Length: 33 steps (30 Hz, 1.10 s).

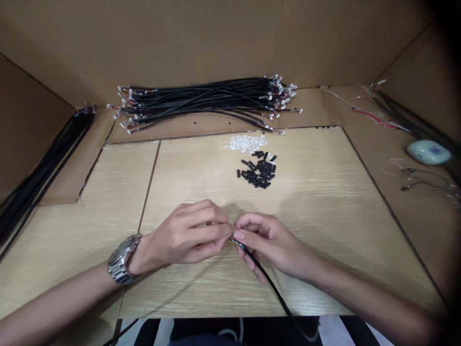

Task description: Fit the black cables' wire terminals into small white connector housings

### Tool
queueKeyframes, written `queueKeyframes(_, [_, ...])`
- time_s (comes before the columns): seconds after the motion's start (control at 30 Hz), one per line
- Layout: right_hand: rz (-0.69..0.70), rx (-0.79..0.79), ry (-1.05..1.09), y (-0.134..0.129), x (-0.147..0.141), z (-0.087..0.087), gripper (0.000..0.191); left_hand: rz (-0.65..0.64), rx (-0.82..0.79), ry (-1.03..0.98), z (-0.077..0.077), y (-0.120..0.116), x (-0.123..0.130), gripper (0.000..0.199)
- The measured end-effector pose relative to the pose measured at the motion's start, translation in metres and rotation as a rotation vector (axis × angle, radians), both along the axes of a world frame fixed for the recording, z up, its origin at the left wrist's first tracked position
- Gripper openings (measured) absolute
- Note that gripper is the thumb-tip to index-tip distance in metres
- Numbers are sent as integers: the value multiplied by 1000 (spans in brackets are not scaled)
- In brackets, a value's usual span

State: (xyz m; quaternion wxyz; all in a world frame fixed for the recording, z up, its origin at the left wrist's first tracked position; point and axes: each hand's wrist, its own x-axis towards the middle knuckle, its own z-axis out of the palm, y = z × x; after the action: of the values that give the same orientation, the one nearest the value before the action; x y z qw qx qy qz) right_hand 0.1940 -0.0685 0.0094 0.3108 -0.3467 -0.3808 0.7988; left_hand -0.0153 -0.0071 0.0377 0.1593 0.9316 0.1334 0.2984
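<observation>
Over the front of the table, my left hand (201, 233) and my right hand (264, 240) meet fingertip to fingertip. Between them is the stripped end of a black cable (264, 274), with thin coloured wires (236, 242) coming out of its sheath. Both hands are closed in a pinch on these wires; the very tips, and any small part held there, are hidden by my fingers. From my right hand the cable slopes down past the table's front edge. Beyond the hands lie a pile of small black connector housings (261, 172) and a pile of small white connectors (247, 143).
A bundle of black cables (201, 98) with white connectors lies along the back cardboard wall. More black cables (46, 163) rest at the left. On the right are cables (406, 115), a pale green rounded object (428, 152) and eyeglasses (428, 185). Cardboard walls (173, 38) enclose the table.
</observation>
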Motion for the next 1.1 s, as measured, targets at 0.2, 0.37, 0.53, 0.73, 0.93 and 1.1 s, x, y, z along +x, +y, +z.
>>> queueKeyframes(0.2, [239,-259,277,1,3,-2,17,-197,-2,-34,13,0,-7,10])
queueKeyframes(0.37, [178,-255,370,-7,-6,-5,16,-184,337,22,22,-5,-14,18])
queueKeyframes(0.53, [0,-235,288,-10,-13,-4,18,-112,378,-104,5,0,-10,12])
queueKeyframes(0.73, [-208,67,17,-4,-10,-4,25,22,-261,-119,-9,3,-2,14])
queueKeyframes(0.93, [-278,459,-283,-7,-5,-3,8,-54,-685,65,-5,-4,2,17])
queueKeyframes(1.1, [-306,904,-509,-9,-2,-1,11,-60,-1166,26,-7,-11,2,29])
